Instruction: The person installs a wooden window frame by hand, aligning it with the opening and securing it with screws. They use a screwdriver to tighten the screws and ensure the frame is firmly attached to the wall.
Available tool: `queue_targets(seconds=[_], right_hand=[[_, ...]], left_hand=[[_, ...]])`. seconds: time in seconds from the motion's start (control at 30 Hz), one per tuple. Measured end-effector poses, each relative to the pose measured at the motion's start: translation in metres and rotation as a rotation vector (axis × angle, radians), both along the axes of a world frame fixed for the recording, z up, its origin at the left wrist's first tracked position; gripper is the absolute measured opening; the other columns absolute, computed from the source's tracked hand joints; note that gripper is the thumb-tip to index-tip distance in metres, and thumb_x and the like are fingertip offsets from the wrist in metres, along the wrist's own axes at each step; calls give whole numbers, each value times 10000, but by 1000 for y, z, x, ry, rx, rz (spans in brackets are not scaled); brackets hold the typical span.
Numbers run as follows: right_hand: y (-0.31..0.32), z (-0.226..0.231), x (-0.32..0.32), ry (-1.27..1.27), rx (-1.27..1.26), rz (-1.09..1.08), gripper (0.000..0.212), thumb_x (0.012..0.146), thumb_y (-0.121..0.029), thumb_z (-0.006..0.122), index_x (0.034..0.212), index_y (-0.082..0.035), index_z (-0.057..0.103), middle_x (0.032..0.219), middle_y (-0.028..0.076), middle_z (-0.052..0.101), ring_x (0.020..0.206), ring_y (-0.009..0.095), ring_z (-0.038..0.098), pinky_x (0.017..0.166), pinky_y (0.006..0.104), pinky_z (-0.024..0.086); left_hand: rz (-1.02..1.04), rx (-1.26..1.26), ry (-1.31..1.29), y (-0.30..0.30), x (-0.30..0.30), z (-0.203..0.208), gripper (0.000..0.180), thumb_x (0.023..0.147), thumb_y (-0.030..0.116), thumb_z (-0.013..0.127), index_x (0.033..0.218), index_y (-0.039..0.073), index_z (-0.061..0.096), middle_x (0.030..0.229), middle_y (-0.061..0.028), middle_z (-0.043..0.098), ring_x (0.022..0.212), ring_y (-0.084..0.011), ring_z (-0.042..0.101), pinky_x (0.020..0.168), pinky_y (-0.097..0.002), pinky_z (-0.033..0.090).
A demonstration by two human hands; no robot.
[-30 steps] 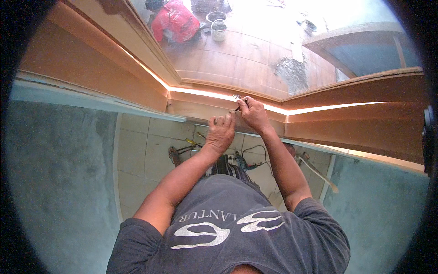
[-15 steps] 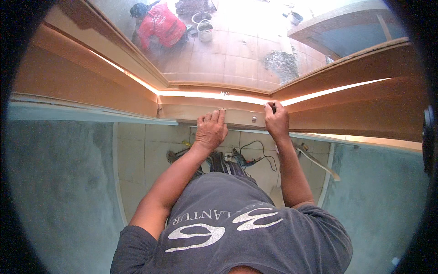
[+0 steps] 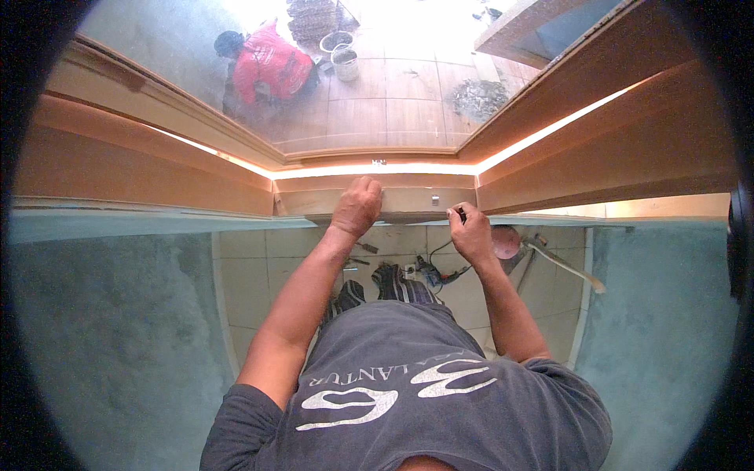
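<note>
My left hand (image 3: 359, 207) is closed at the wooden window sill (image 3: 408, 201), its fingers curled toward the far side; whatever it may hold is hidden. Just off the near edge of the sill, my right hand (image 3: 473, 234) pinches a small dark object (image 3: 462, 214) whose kind is unclear. Between the hands, a small metal plate (image 3: 435, 201) sits on the face of the wood. Farther off, a small metal fitting (image 3: 378, 162) shows against the bright gap along the window sash (image 3: 330, 154).
Below the sill, a power drill (image 3: 430, 272) with its cord lies on the tiled floor (image 3: 243, 275), near a curved wooden handle (image 3: 577, 276). Grey-green walls (image 3: 118, 314) flank me. Through the window, a person in red (image 3: 271, 67) crouches beside buckets (image 3: 344, 64).
My right hand has moved off the wood toward me, keeping the dark object pinched. My left hand's fingers, stretched on the sill before, are now curled. My view has shifted slightly.
</note>
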State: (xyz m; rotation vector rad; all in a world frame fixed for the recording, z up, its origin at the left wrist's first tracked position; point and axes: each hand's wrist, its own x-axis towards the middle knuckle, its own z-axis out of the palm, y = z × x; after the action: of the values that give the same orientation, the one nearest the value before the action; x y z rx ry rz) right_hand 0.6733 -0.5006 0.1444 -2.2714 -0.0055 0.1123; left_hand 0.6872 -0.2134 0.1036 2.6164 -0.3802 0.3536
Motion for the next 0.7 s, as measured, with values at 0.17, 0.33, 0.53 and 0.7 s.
queue_targets(seconds=[0.17, 0.33, 0.53, 0.7], right_hand=[[-4, 3, -8, 0, -29, 17, 203, 985, -177, 679, 986, 17, 738, 944, 236, 742, 870, 357, 736, 782, 424, 563], [-6, -16, -21, 36, 39, 71, 209, 955, -210, 702, 1014, -14, 748, 1031, 235, 738, 961, 439, 703, 842, 483, 556], [21, -31, -34, 41, 134, 330, 270, 934, -239, 743, 1137, -60, 741, 1115, 181, 739, 1028, 396, 714, 899, 479, 568], [59, 0, -54, 74, 191, 770, 385, 899, -229, 780, 1257, -106, 712, 1153, 160, 734, 1085, 383, 710, 924, 479, 574]], left_hand=[[287, -359, 7, 20, -43, 17, 219, 941, 102, 678, 1147, 31, 654, 976, -172, 647, 908, -342, 656, 820, -451, 557], [345, -379, 179, 51, -148, 29, 141, 991, 101, 655, 1107, 24, 677, 978, -163, 647, 896, -312, 651, 808, -432, 547], [571, -720, 681, 44, -249, 5, 202, 999, 162, 708, 1106, -6, 740, 1019, -105, 750, 920, -183, 702, 845, -325, 564], [516, -836, 797, 23, -237, 9, 229, 977, 155, 769, 1116, -15, 705, 994, -69, 749, 889, -133, 703, 818, -310, 579]])
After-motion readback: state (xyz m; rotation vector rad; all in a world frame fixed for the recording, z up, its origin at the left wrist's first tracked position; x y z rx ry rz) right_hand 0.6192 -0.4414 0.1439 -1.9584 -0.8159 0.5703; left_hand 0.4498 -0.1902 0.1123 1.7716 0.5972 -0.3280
